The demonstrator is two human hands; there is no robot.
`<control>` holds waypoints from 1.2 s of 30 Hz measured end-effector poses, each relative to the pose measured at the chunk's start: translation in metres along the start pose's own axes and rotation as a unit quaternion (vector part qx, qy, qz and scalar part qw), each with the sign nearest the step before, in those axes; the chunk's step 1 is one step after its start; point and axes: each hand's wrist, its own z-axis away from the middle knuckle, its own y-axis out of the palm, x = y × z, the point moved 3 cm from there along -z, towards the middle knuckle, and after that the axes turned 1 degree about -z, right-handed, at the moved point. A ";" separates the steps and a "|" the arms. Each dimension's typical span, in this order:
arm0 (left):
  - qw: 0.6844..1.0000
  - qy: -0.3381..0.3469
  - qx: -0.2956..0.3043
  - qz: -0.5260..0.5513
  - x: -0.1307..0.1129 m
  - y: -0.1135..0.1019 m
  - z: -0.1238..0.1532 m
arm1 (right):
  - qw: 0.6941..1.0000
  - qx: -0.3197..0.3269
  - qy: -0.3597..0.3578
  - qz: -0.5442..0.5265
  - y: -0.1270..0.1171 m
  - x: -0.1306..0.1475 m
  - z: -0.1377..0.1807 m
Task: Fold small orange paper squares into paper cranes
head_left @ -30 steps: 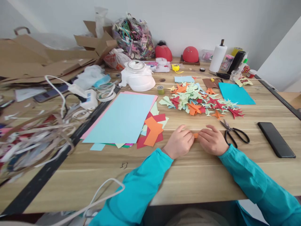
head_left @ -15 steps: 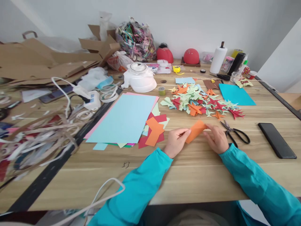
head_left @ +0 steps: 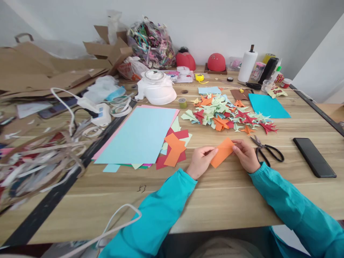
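A small orange rectangle of paper is held between my two hands, just above the wooden table. My left hand pinches its left edge between thumb and fingers. At the upper right corner, my right hand grips it with thumb and forefinger. Behind the hands lies a heap of folded paper shapes in green, orange and red. To the left, orange paper pieces rest on dark red paper pieces. Black-handled scissors lie partly open beside my right hand.
Light blue sheets cover a stack at left. A phone lies at right, a teal sheet behind it. Tangled straps, a power strip and cardboard fill the left side. A white cable crosses my left sleeve.
The orange paper now shows its face flatter and wider toward me. My right thumb has come onto its upper right corner. The view has shifted slightly.
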 end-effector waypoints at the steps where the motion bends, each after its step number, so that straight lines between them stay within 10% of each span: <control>1: 1.000 0.002 0.015 -0.002 -0.001 0.002 0.001 | 1.000 0.004 0.017 -0.012 0.001 0.000 0.000; 17: 0.998 0.028 0.042 -0.049 -0.004 0.003 0.001 | 0.986 0.044 0.129 -0.100 0.005 0.002 0.004; 25: 0.981 0.129 0.107 -0.097 -0.011 0.010 0.005 | 0.991 0.109 0.068 -0.022 0.008 0.004 0.007; 36: 0.995 0.059 0.042 -0.065 -0.015 0.001 0.003 | 0.990 0.057 0.104 -0.075 0.002 0.004 0.005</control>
